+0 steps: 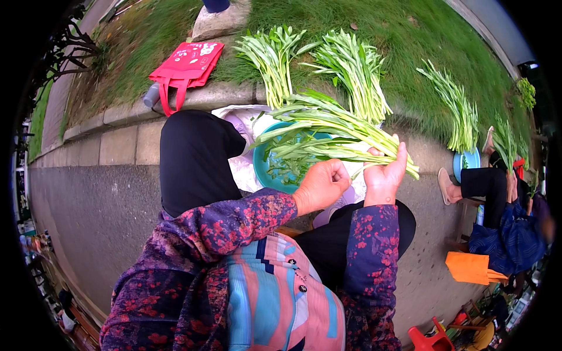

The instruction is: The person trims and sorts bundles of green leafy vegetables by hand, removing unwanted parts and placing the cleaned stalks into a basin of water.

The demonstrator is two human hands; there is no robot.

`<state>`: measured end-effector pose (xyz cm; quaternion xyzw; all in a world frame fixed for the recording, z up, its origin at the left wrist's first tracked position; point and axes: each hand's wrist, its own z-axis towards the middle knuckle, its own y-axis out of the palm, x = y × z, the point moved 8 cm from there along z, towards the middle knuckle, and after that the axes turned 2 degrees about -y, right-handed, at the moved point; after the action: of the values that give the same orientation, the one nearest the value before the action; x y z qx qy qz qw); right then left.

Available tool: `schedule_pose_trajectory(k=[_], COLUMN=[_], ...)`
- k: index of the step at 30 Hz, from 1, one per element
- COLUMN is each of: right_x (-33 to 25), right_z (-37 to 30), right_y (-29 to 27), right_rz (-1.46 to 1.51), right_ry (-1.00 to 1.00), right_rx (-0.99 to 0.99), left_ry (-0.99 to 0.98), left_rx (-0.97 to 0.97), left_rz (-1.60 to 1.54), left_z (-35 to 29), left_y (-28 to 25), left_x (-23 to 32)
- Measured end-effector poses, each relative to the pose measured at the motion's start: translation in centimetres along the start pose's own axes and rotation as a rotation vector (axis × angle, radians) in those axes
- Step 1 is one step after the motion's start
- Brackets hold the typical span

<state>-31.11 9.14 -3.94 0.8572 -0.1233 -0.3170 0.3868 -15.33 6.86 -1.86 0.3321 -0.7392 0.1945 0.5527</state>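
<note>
My right hand [385,174] is closed around the pale stem ends of a bunch of long-leaved greens [333,126] that looks like water spinach. The leaves point left, over a teal basin [261,167] between my knees. Loose green leaves [293,161] lie in that basin. Just left of the bunch, my left hand [322,184] is pinched shut in front of the basin's near edge; whatever its fingers hold is hidden. Two more bunches of greens, one at the left [272,64] and one at the right [354,73], rest on the grass and kerb beyond.
A red tote bag [190,64] lies on the stone kerb [120,145], beside a grey bottle [151,95]. Another bunch [453,108] leans on the kerb at right. There a seated person [503,210] handles greens near a blue basin [468,161]. A red stool [432,338] stands lower right.
</note>
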Motion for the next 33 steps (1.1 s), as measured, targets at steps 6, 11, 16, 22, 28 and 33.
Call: schedule_pose_trajectory(k=[6,11,16,22,28,33], right_x=[-0.1,-0.2,-0.7,-2.7,-3.3,-2.9], right_z=[-0.2,-0.4,-0.2,0.0,0.4,-0.1], right_y=[0.2,0.4,0.4,0.1,-0.5,-0.3], right_rz=[0.022,0.028,0.094,0.117,0.125,0.127], right_ry=[0.009,0.002,-0.022,-0.075,-0.075,-0.062], right_rx=[0.015,0.032,0.009,0.066,0.085,0.093], left_ry=[-0.081,-0.065,-0.031,-0.09,-0.09,0.162], left_rx=[0.006,0.002,0.019,0.036,0.057,-0.059], left_rz=[-0.366,-0.416,-0.489,-0.247,0.047,0.734], left_z=[-0.3,-0.6,-1.0,-1.3,-1.7,-1.9], left_y=[-0.1,0.0,-0.9,-3.7,-6.1,-6.3], left_x=[-0.4,0.0,-0.5,-3.2,-3.9,-2.7])
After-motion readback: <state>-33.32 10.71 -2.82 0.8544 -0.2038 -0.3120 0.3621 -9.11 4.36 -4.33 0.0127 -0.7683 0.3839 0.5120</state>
